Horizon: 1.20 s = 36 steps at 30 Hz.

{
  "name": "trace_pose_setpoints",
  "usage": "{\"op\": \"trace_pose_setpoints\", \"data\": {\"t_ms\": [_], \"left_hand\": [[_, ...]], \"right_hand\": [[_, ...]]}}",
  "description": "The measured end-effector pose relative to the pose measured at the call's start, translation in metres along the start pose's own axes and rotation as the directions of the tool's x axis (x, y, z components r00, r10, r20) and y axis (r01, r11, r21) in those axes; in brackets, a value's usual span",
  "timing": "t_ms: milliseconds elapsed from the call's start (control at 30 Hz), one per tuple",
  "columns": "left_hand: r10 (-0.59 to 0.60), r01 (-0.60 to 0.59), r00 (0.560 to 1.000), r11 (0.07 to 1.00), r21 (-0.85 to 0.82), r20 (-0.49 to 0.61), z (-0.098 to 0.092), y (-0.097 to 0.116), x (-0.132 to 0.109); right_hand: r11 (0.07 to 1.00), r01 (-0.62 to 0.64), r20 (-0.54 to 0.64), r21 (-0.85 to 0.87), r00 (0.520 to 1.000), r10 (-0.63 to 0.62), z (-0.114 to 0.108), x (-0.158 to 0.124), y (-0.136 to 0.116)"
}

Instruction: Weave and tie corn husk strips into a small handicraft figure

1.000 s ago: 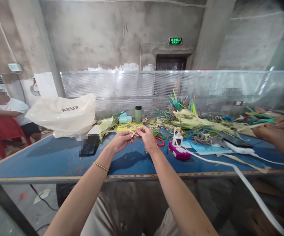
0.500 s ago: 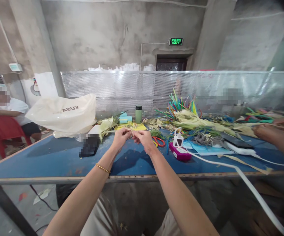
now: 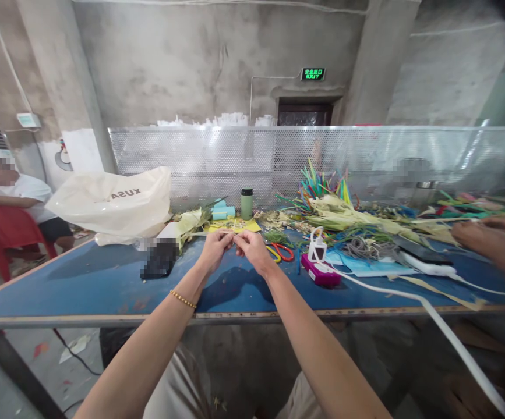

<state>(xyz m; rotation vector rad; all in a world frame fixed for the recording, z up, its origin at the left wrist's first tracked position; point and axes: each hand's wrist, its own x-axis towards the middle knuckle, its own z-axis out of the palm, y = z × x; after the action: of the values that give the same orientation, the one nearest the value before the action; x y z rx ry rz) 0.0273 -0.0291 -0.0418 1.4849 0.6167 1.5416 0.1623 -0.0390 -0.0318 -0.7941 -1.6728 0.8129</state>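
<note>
Above the blue table point(image 3: 103, 297), my left hand point(image 3: 215, 250) and my right hand point(image 3: 253, 250) meet fingertip to fingertip, both closed in a pinch. Between them runs a thin pale strip point(image 3: 233, 231) that looks like corn husk; the fingers cover most of it. Just beyond lies a yellow sheet point(image 3: 250, 224) with small bits on it. Scissors with red and yellow handles point(image 3: 283, 252) rest right of my right hand. To the left of my left hand are pale green husks point(image 3: 191, 222) and a dark phone point(image 3: 159, 259).
A cream bag point(image 3: 112, 203) fills the back left. Behind my hands stands a green bottle point(image 3: 246, 205). On the right are colored stems point(image 3: 322, 185), husks point(image 3: 343, 212), a magenta box point(image 3: 321, 271) and a white cable point(image 3: 378, 286). A co-worker's hands point(image 3: 481, 235) work at far right.
My fingers have shifted slightly on the pale strip, and my right hand has turned a little. At far right, the co-worker's hands have drawn closer together.
</note>
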Motion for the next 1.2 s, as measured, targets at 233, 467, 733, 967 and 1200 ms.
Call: {"op": "trace_pose_setpoints", "data": {"t_ms": [233,467,733,967,1200], "left_hand": [[-0.031,0.02,0.998,0.985,-0.172,-0.057,0.007,-0.006,-0.001],[-0.062,0.059,0.998,0.969,-0.239,-0.008,0.003,0.005,-0.002],[-0.065,0.062,0.998,0.98,-0.191,-0.014,0.002,0.011,-0.003],[-0.036,0.031,0.999,0.988,-0.152,-0.029,0.004,0.005,-0.003],[-0.061,0.047,0.996,0.982,-0.181,-0.07,0.009,0.0,-0.004]], "right_hand": [[0.996,0.046,-0.02,-0.078,0.999,-0.048,0.007,-0.001,-0.001],[0.988,0.043,-0.123,-0.149,0.991,-0.061,-0.001,0.0,-0.002],[0.994,0.048,-0.104,-0.1,0.993,-0.058,-0.006,0.002,-0.004],[0.997,0.044,-0.126,-0.06,0.991,-0.052,-0.003,0.003,-0.001],[0.995,0.05,-0.124,-0.085,0.99,-0.061,-0.004,0.005,0.0]]}}
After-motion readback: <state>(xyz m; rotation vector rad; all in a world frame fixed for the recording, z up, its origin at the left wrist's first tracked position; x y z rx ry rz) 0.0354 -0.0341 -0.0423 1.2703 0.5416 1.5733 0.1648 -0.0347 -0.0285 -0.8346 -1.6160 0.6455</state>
